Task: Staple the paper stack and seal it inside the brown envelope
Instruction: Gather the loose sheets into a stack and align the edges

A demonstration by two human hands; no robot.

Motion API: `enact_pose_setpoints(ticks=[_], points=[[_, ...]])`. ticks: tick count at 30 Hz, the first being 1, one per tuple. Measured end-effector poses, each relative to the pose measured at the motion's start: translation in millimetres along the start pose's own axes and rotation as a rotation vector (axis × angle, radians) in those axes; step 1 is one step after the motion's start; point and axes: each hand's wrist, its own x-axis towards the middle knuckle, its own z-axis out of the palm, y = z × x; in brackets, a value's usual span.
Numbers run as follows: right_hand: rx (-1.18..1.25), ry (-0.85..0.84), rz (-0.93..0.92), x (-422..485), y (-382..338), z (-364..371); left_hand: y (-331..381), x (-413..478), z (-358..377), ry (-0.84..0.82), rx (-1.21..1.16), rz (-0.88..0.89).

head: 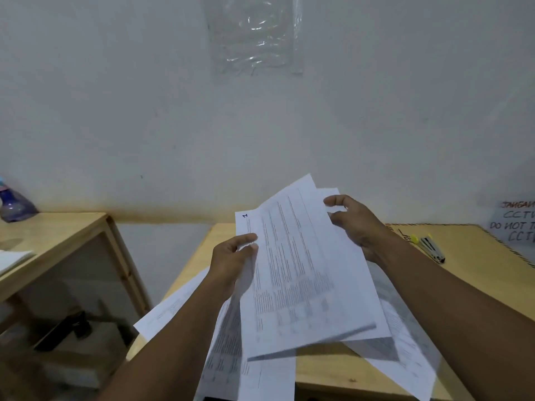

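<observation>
Can't read the print on the sheets (304, 270), way too small, and their lower edges smear into motion blur. My left hand (231, 261) covers part of the page marked 1, palm side hidden. Sign (515, 224) on the right gets cut by the frame edge, only partial words. Purple bottle (13, 204) far left is clipped too. Dark thing (65, 331) under the side table is blurry, no idea what it is.

White printed sheets (304, 273), pale wooden table (477, 285)
</observation>
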Motion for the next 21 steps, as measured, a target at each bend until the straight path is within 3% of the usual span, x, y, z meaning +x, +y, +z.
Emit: enact_pose_setpoints(ticks=[7,13,21], points=[[0.114,-0.007,0.001,10,-17,3,1,15,16,-0.109,-0.004,0.031],[0.003,-0.014,-0.110,5,-18,5,-3,23,29,-0.107,-0.010,0.003],[-0.082,0.024,-0.100,17,-3,5,2,18,13,-0.133,-0.037,-0.061]])
